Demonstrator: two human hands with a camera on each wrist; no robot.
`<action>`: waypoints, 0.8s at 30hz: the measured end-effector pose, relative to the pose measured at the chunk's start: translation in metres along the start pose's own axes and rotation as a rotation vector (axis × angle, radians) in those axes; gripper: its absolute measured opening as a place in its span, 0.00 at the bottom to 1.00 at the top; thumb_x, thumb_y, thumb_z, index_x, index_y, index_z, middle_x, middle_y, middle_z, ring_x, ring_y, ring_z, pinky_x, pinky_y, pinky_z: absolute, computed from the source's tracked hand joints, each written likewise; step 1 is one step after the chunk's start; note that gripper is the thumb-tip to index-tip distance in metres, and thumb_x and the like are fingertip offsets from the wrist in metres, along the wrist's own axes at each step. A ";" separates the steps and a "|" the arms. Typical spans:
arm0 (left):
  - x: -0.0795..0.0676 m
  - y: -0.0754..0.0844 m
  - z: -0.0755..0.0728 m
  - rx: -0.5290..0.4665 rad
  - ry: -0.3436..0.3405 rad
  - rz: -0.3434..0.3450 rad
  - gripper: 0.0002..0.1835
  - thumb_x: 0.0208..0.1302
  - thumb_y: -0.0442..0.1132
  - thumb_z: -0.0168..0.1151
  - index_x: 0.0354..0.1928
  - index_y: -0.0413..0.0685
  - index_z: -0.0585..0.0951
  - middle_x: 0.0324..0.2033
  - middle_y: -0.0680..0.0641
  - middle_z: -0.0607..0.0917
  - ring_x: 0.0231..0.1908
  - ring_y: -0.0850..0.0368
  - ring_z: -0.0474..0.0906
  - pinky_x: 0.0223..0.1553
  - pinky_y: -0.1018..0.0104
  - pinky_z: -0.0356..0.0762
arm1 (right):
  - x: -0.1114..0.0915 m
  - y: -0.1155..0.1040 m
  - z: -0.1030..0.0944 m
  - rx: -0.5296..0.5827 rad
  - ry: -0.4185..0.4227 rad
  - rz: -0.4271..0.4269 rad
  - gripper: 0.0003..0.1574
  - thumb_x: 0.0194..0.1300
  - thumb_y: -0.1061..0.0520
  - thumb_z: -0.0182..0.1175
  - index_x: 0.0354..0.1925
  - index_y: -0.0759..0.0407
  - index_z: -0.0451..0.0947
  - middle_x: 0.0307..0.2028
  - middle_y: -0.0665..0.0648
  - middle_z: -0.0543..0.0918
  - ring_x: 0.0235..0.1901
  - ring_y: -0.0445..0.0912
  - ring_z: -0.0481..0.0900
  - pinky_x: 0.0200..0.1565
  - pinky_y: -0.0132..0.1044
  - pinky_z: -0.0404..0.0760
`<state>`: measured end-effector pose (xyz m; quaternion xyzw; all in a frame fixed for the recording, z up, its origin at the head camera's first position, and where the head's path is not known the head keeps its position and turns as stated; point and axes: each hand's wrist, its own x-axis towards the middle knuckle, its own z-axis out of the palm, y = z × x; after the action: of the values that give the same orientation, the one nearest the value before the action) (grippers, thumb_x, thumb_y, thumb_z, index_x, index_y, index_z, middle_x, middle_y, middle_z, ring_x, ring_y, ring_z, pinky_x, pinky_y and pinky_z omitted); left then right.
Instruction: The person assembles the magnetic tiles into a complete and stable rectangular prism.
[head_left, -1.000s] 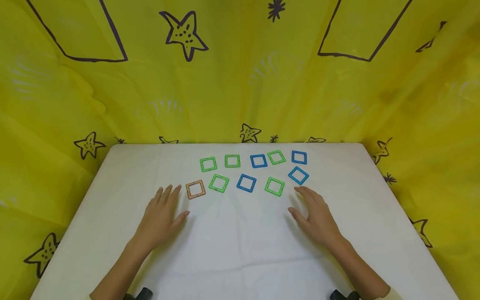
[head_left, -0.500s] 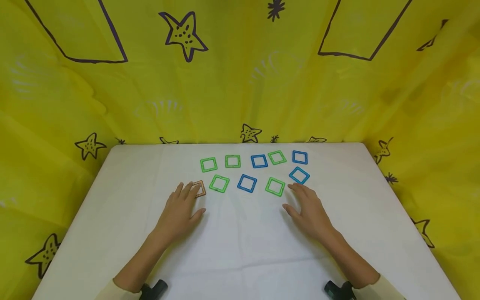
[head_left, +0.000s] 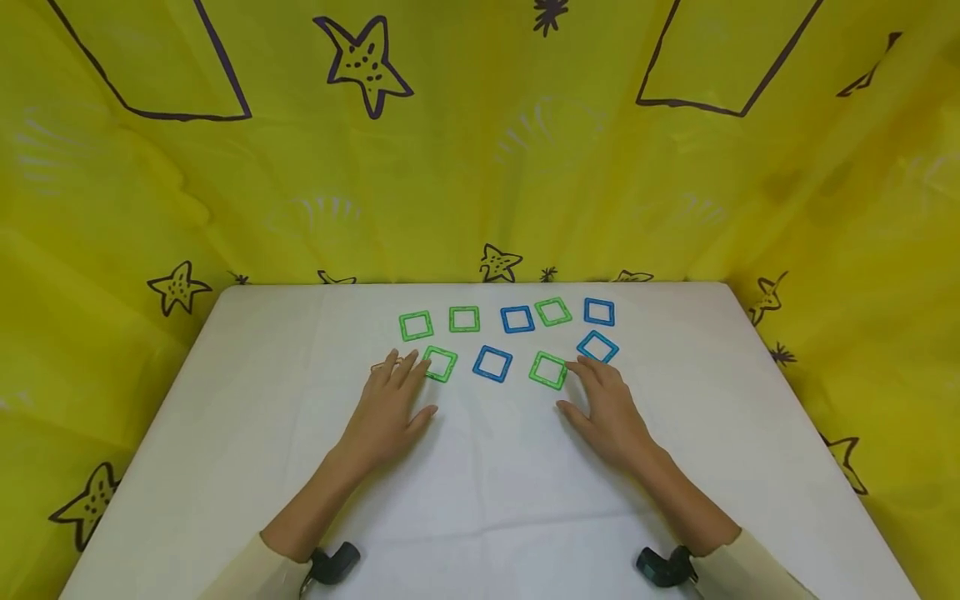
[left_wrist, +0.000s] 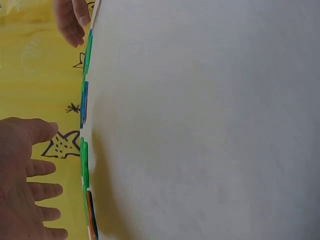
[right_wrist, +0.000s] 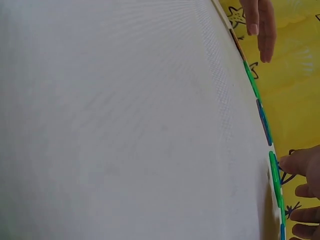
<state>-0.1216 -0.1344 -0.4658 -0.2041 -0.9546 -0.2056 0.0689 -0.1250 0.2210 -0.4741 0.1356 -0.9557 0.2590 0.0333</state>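
Over the front row of square, open-centred magnetic tiles hovers my left hand, its fingers spread and holding nothing. Those fingers mostly cover an orange tile and reach the edge of a green tile. My right hand has loosely bent fingers with nothing in them. Its fingertips are at the right corner of another green tile, just below a tilted blue tile; whether they touch is unclear. Between the hands lies a blue tile. Both wrist views show the hands raised above the white table.
Behind the front row lie more flat tiles: a green one, a second green one, a blue one, a third green one and a blue one. A yellow patterned curtain surrounds the table's back and sides.
My left hand has moved right and slightly forward, from beside the orange tile to above it. The right hand has shifted a little left toward the green tile. The tiles stay put.
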 end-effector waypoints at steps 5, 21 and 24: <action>0.007 0.010 0.005 0.005 -0.033 0.005 0.37 0.71 0.48 0.68 0.77 0.42 0.69 0.76 0.36 0.67 0.78 0.31 0.52 0.72 0.31 0.53 | 0.005 0.000 0.004 -0.040 0.002 -0.006 0.40 0.70 0.52 0.71 0.74 0.61 0.69 0.74 0.67 0.65 0.75 0.64 0.57 0.71 0.65 0.59; 0.027 0.039 0.023 0.080 -0.147 0.019 0.39 0.74 0.54 0.64 0.81 0.50 0.65 0.79 0.40 0.61 0.80 0.35 0.45 0.75 0.35 0.47 | 0.016 -0.006 0.010 -0.148 -0.041 -0.002 0.43 0.70 0.51 0.71 0.76 0.60 0.67 0.75 0.70 0.64 0.78 0.69 0.48 0.73 0.67 0.50; 0.030 0.043 0.027 0.081 -0.176 0.019 0.40 0.74 0.55 0.64 0.81 0.51 0.64 0.80 0.40 0.60 0.80 0.36 0.43 0.75 0.35 0.45 | 0.016 -0.006 0.011 -0.143 -0.047 -0.002 0.43 0.70 0.51 0.71 0.76 0.60 0.67 0.75 0.70 0.64 0.78 0.68 0.47 0.74 0.66 0.49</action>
<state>-0.1319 -0.0760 -0.4684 -0.2272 -0.9626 -0.1474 -0.0050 -0.1384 0.2072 -0.4786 0.1401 -0.9721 0.1868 0.0207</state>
